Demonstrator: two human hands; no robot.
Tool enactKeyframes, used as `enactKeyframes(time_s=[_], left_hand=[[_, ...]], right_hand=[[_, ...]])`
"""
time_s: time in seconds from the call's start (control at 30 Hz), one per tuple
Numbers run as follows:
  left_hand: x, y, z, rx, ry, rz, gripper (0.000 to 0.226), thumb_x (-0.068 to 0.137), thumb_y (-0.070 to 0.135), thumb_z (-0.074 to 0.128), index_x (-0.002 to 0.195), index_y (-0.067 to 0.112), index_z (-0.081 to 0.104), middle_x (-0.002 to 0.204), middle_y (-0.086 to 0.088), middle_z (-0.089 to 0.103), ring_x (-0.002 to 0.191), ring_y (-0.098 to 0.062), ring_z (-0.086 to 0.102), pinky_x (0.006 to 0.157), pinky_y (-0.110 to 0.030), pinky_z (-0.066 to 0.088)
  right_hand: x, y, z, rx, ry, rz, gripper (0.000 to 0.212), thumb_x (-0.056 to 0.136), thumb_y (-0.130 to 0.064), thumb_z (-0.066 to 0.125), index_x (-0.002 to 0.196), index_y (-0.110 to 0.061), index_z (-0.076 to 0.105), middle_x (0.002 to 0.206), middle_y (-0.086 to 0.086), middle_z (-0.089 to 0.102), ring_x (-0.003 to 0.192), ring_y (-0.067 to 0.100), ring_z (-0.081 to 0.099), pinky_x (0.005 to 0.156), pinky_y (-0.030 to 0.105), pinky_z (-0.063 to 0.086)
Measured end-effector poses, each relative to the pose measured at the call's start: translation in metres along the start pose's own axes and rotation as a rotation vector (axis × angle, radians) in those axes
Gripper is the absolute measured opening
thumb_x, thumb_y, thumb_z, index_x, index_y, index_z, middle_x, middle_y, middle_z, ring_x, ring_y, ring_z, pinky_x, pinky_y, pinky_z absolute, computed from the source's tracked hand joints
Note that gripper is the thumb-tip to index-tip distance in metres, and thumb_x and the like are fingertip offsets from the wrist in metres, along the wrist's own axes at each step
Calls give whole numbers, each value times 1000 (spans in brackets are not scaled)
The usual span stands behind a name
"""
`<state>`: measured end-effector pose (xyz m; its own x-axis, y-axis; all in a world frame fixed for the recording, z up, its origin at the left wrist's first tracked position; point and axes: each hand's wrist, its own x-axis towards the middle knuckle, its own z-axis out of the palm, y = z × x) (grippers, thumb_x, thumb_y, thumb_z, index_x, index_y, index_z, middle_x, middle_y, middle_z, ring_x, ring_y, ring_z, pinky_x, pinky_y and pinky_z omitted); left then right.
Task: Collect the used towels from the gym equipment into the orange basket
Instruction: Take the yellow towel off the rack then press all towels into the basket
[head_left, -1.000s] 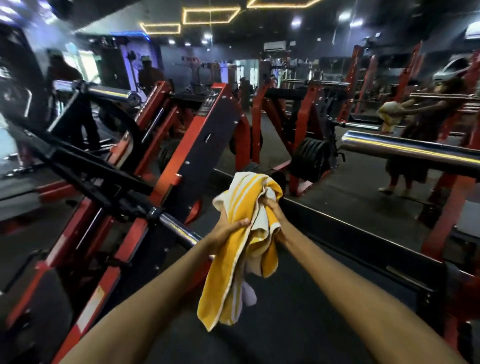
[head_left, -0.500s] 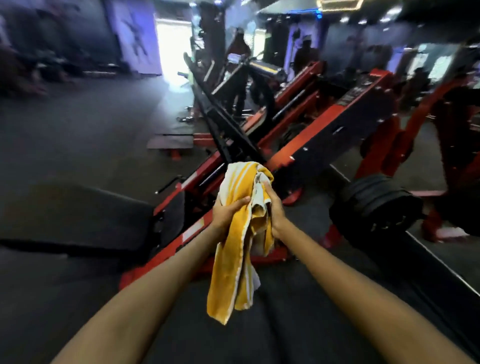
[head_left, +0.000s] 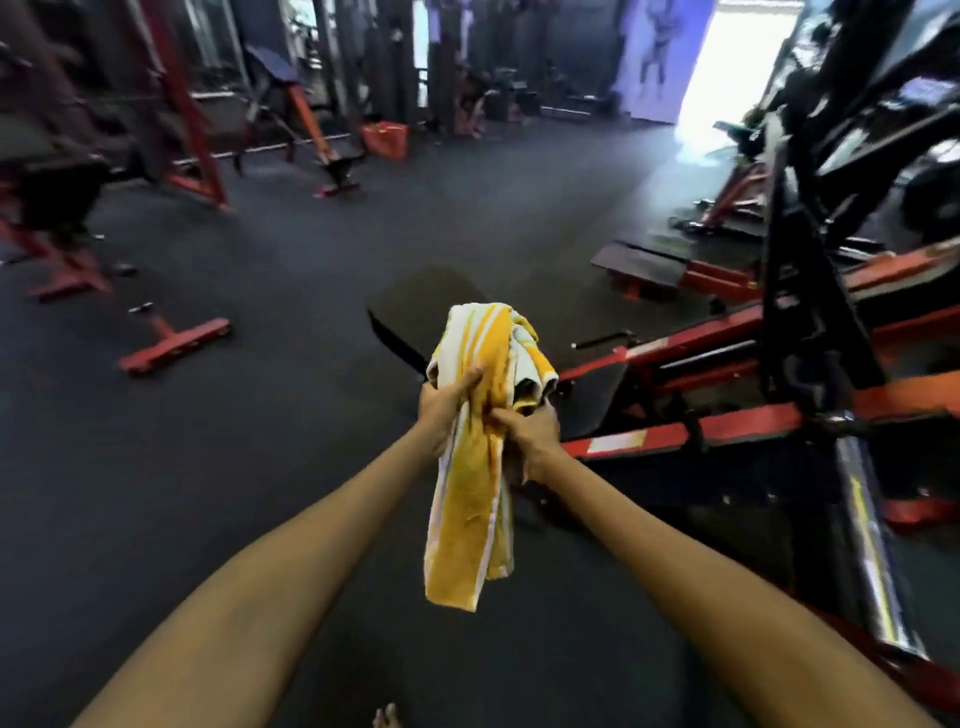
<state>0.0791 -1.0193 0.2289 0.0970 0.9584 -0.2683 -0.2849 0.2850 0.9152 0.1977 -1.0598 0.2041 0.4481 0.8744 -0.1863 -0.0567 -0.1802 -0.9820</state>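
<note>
I grip the yellow-and-white striped towel (head_left: 480, 447) with left hand (head_left: 444, 408) and right hand (head_left: 530, 434), fingers curled; orange basket (head_left: 385, 139) stands well ahead.

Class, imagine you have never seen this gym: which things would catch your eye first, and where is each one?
First, the yellow-and-white striped towel at the centre, bunched and hanging, gripped by the left hand and right hand. Next, the orange basket on the dark floor far back, left of centre. Then the red-and-black machine on the right.
</note>
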Motion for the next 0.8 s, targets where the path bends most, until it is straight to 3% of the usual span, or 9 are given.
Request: enactKeyframes(time_s=[0.07, 0.1, 0.3, 0.37, 0.43, 0.57, 0.63, 0.7, 0.8], left_hand=[[19, 17, -37, 13, 51, -33, 73, 65, 43, 81, 122, 6, 55, 116, -11, 65, 104, -27, 65, 89, -40, 55], [28, 23, -52, 13, 72, -39, 69, 70, 40, 79, 124, 5, 54, 117, -12, 64, 105, -28, 64, 88, -40, 55], [95, 71, -155, -22, 142, 68, 85, 73, 36, 77, 142, 17, 32, 133, -10, 54, 115, -30, 58, 92, -46, 52], [116, 87, -182, -19, 196, 92, 95, 67, 38, 81, 144, 18, 28, 135, -8, 52, 117, -29, 56, 94, -46, 51], [134, 97, -204, 13, 257, 141, 90, 70, 34, 80, 143, 18, 29, 131, -5, 52, 114, -25, 56, 92, -41, 51], [178, 116, -241, 66, 326, 202, 82, 73, 31, 78, 140, 19, 34, 129, -3, 56, 111, -24, 59, 93, -42, 52], [186, 118, -251, 81, 346, 234, 76, 75, 28, 77, 138, 18, 36, 124, -2, 56, 107, -21, 58, 88, -37, 52], [227, 123, -263, 110, 380, 247, 72, 78, 28, 75, 138, 18, 36, 122, -1, 55, 105, -19, 57, 84, -33, 50], [286, 130, -275, 106, 417, 230, 75, 77, 38, 74, 139, 19, 35, 129, -3, 54, 112, -22, 57, 92, -38, 51]], right_hand=[[13, -10, 41, 88, -66, 24, 47, 72, -2, 74, 117, -3, 60, 114, 19, 67, 107, 33, 63, 95, 50, 51], [18, -15, 59, 119, -106, 34, 44, 75, 3, 70, 118, -2, 59, 115, 20, 66, 107, 34, 63, 95, 51, 50], [60, -25, 192, 158, -396, 106, 55, 76, 14, 59, 128, -3, 50, 120, 19, 62, 110, 35, 60, 88, 46, 52], [75, -30, 231, 146, -467, 156, 52, 76, 11, 60, 125, -5, 52, 114, 17, 64, 107, 35, 61, 81, 43, 54], [86, -36, 260, 140, -557, 207, 48, 78, 4, 63, 124, -6, 55, 114, 17, 65, 105, 35, 63, 72, 38, 55], [110, -47, 312, 231, -765, 330, 16, 96, -22, 49, 102, -15, 62, 89, 7, 71, 77, 18, 67, 62, 30, 55], [113, -47, 328, 235, -757, 274, 25, 93, -25, 56, 113, -12, 61, 102, 10, 69, 86, 20, 67, 67, 30, 58], [145, -39, 367, 222, -637, 199, 55, 75, -27, 77, 124, -11, 57, 120, 13, 65, 104, 28, 65, 88, 42, 56], [198, -33, 411, 219, -481, 179, 80, 46, -36, 90, 117, -15, 61, 116, 10, 68, 106, 28, 65, 95, 50, 51]])
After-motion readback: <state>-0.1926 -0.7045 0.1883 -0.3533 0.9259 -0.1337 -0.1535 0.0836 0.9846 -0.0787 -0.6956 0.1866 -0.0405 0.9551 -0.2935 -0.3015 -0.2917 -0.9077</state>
